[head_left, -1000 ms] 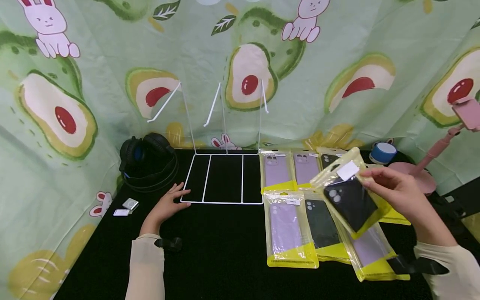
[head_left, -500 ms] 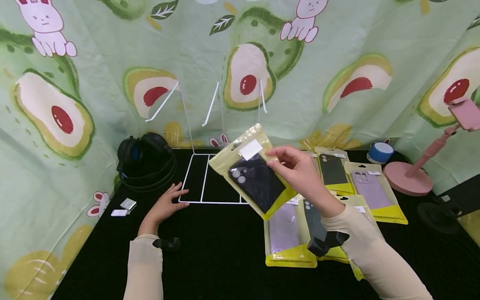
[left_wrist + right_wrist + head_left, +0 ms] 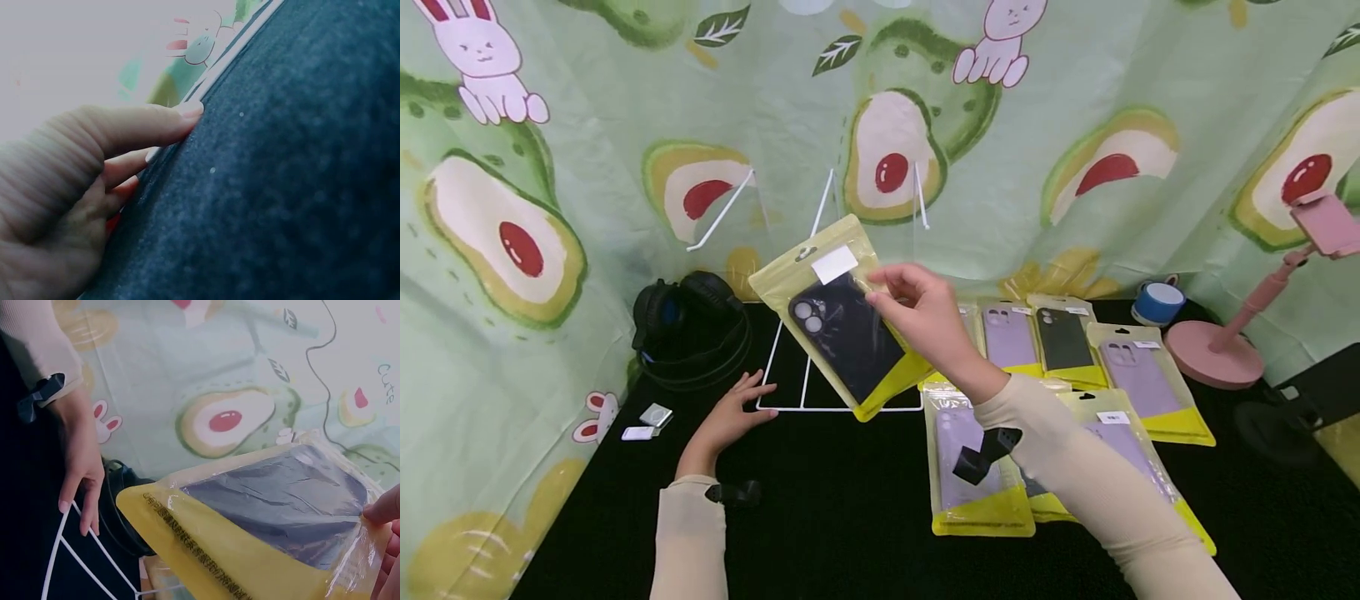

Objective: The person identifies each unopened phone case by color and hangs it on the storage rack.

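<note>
In my right hand [image 3: 925, 321] I pinch a dark phone case in a clear and yellow zip bag [image 3: 846, 342] by its right side. The bag hangs tilted over the white wire rack [image 3: 827, 409], its hang hole at the upper left. The right wrist view shows the bag's reverse, with the thumb [image 3: 382, 509] pressing on its edge. My left hand [image 3: 726, 425] rests at the rack's front left corner. Its thumb [image 3: 153, 125] touches the white wire with fingers spread. Behind the bag rise three bare hooks, the middle one [image 3: 822, 200] partly covered.
Several bagged phone cases, such as a lilac one [image 3: 958, 500], lie on the black tabletop [image 3: 820, 517] at right. Black headphones [image 3: 688, 325] sit left of the rack, near small white items [image 3: 647, 423]. A pink stand [image 3: 1217, 354] and blue-white roll [image 3: 1159, 302] stand at far right.
My right hand has carried the bagged dark phone case leftward from above the other bags to over the rack. My left hand has stayed at the rack's corner.
</note>
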`<state>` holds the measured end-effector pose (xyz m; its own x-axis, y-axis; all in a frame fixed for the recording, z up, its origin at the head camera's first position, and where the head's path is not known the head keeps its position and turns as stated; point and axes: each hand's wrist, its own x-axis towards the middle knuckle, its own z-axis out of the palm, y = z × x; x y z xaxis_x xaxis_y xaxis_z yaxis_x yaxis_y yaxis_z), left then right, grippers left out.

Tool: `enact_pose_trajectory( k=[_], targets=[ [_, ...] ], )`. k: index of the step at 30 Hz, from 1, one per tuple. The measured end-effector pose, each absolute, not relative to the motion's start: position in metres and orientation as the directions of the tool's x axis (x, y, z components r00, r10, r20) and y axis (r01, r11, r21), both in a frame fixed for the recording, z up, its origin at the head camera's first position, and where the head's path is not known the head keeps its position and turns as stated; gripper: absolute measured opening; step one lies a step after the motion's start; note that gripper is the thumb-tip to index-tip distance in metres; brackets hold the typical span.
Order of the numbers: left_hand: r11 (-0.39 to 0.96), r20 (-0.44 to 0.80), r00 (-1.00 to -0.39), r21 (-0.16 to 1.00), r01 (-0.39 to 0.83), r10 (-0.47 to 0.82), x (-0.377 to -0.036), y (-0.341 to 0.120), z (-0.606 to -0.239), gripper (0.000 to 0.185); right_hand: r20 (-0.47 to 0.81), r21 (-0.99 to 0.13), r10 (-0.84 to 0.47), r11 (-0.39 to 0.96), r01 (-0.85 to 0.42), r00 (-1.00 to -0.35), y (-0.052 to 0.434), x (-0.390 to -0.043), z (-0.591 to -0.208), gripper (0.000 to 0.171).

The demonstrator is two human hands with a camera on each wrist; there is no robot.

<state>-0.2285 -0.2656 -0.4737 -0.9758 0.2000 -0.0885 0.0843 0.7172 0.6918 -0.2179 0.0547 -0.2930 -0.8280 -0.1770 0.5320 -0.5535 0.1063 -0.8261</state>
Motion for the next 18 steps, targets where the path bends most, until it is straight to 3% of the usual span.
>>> enact_pose_trajectory(
  k=[8, 18],
  targets=[
    [0.712, -0.086, -0.979, 0.698, 0.072, 0.183, -0.227, -0.268, -0.475, 0.053, 0.472, -0.862, -0.129, 0.143, -0.487, -0.872, 0.043, -0.235, -0.304, 0.018],
    [0.714, -0.108, -0.977, 0.698, 0.056, 0.182, -0.228, -0.264, -0.475, 0.053, 0.419, -0.878, 0.036, 0.27, -0.395, -0.907, 0.032, -0.295, -0.301, 0.018]
  ],
)
